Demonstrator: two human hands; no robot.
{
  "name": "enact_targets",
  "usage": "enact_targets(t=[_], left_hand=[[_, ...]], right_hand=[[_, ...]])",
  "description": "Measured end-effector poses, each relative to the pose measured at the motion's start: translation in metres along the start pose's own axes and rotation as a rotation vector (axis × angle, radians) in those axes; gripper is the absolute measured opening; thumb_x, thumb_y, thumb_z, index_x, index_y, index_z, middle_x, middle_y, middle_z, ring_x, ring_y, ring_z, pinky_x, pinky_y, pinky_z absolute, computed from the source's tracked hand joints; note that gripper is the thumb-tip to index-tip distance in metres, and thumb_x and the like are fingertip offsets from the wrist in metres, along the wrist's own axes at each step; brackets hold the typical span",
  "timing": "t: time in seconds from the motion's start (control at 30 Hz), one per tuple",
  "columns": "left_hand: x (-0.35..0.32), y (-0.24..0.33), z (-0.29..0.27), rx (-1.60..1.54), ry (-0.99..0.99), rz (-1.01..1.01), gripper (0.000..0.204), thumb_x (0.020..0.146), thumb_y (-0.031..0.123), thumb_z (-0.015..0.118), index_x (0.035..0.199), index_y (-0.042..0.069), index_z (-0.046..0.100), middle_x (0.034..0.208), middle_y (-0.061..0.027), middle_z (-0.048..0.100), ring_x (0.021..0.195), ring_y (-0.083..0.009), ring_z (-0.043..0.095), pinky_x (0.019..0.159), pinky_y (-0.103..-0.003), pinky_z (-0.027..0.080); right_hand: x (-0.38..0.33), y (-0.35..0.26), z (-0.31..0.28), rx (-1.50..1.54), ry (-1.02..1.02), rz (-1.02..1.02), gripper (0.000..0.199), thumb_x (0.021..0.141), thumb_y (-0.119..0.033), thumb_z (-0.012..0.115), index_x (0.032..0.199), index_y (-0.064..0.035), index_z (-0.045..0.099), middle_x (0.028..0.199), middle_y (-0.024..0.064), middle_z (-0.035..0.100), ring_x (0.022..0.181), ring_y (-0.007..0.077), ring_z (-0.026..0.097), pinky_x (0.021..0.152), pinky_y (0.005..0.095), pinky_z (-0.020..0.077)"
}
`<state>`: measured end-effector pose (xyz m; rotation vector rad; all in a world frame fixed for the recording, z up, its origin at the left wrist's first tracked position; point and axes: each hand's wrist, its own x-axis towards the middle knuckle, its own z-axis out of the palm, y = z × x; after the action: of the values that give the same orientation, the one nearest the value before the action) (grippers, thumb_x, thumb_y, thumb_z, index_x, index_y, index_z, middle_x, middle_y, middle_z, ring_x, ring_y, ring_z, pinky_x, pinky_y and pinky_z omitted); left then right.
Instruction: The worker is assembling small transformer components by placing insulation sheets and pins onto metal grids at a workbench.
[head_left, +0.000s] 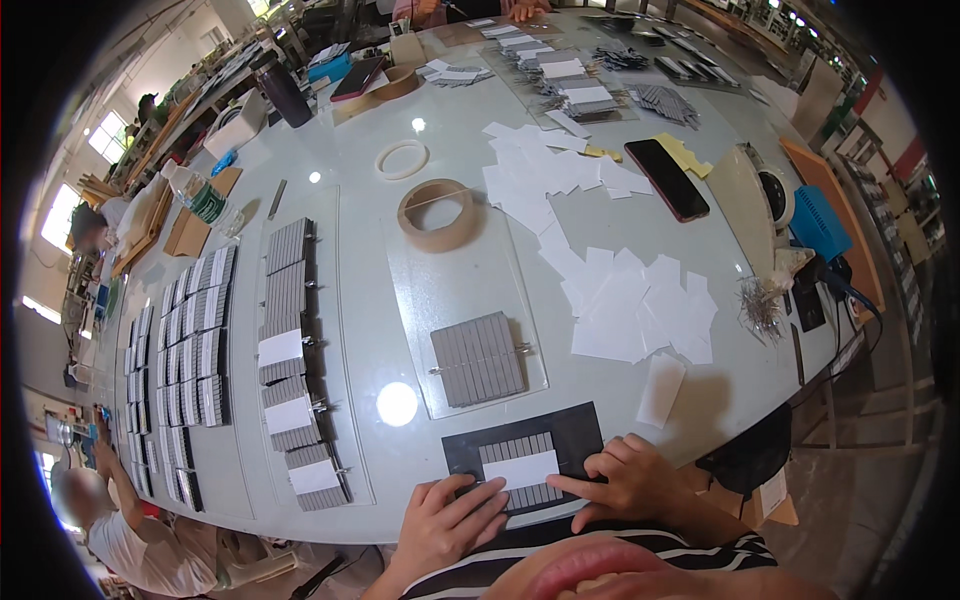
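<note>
A black mat (pixel 575 428) lies at the near table edge, with a row of grey strips (pixel 520 446) side by side on it. Across the strips lies a white paper slip (pixel 522 469). My left hand (pixel 450 522) rests at the slip's left end, fingers stretched out and touching it. At the other end my right hand (pixel 625 482) reaches in, its index finger extended onto the slip's right edge and its other fingers loosely bent. Neither hand grips anything. Just beyond the mat sits a block of grey strips (pixel 478 360) with small metal clips at its sides, on a clear sheet (pixel 420 300).
Loose white papers (pixel 630 305) spread right of centre, near a phone (pixel 667 180) and metal pins (pixel 760 308). A tape roll (pixel 436 215) and white ring (pixel 401 159) lie farther back. Clipped strip stacks (pixel 290 345) line the left, beside a bottle (pixel 202 200). Another person sits at lower left.
</note>
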<state>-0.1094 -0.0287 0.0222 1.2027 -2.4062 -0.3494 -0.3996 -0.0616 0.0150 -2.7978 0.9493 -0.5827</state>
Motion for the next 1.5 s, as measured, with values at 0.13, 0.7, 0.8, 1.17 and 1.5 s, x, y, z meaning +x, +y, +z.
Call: enact_targets(t=[0.13, 0.7, 0.8, 1.17, 1.5], left_hand=[[0.0, 0.001, 0.0, 0.018, 0.008, 0.004, 0.032, 0.077, 0.02, 0.08, 0.108, 0.014, 0.074, 0.121, 0.0049, 0.067, 0.104, -0.0207, 0.06, 0.078, -0.032, 0.044], [0.0, -0.001, 0.013, 0.118, 0.151, 0.035, 0.03, 0.074, 0.016, 0.079, 0.104, 0.013, 0.074, 0.116, 0.0031, 0.07, 0.106, -0.0249, 0.06, 0.083, -0.037, 0.045], [0.002, -0.001, 0.014, 0.126, 0.177, 0.052, 0.029, 0.074, 0.015, 0.079, 0.102, 0.012, 0.075, 0.115, 0.0027, 0.07, 0.105, -0.0244, 0.06, 0.083, -0.037, 0.045], [0.001, -0.002, 0.017, 0.163, 0.236, 0.079, 0.028, 0.074, 0.015, 0.079, 0.102, 0.012, 0.075, 0.114, 0.0031, 0.07, 0.105, -0.0238, 0.059, 0.084, -0.037, 0.046], [-0.001, 0.001, 0.017, 0.175, 0.259, 0.052, 0.04, 0.077, 0.017, 0.077, 0.116, 0.013, 0.069, 0.122, 0.0012, 0.067, 0.111, -0.0275, 0.056, 0.088, -0.038, 0.046]], right_hand=[[0.001, 0.0, -0.002, 0.015, -0.064, 0.015, 0.061, 0.083, -0.068, 0.055, 0.119, -0.0225, 0.072, 0.078, -0.0019, 0.045, 0.067, 0.0165, 0.045, 0.061, 0.0295, 0.0374], [-0.004, -0.002, 0.021, 0.015, 0.33, 0.032, 0.059, 0.078, -0.06, 0.066, 0.102, -0.007, 0.073, 0.079, 0.0032, 0.051, 0.07, 0.0221, 0.052, 0.062, 0.0321, 0.045], [-0.006, -0.001, 0.028, 0.044, 0.475, 0.114, 0.051, 0.084, -0.054, 0.065, 0.093, -0.004, 0.071, 0.079, 0.0065, 0.056, 0.069, 0.0253, 0.057, 0.06, 0.0349, 0.0467], [-0.004, 0.0, 0.035, 0.091, 0.6, 0.224, 0.026, 0.087, -0.032, 0.071, 0.08, -0.0073, 0.067, 0.073, 0.0054, 0.055, 0.069, 0.0245, 0.059, 0.058, 0.0348, 0.0475], [-0.003, -0.001, 0.037, 0.159, 0.602, 0.255, 0.017, 0.09, -0.019, 0.069, 0.083, -0.0027, 0.069, 0.071, 0.0097, 0.054, 0.066, 0.029, 0.057, 0.058, 0.0373, 0.0451]])
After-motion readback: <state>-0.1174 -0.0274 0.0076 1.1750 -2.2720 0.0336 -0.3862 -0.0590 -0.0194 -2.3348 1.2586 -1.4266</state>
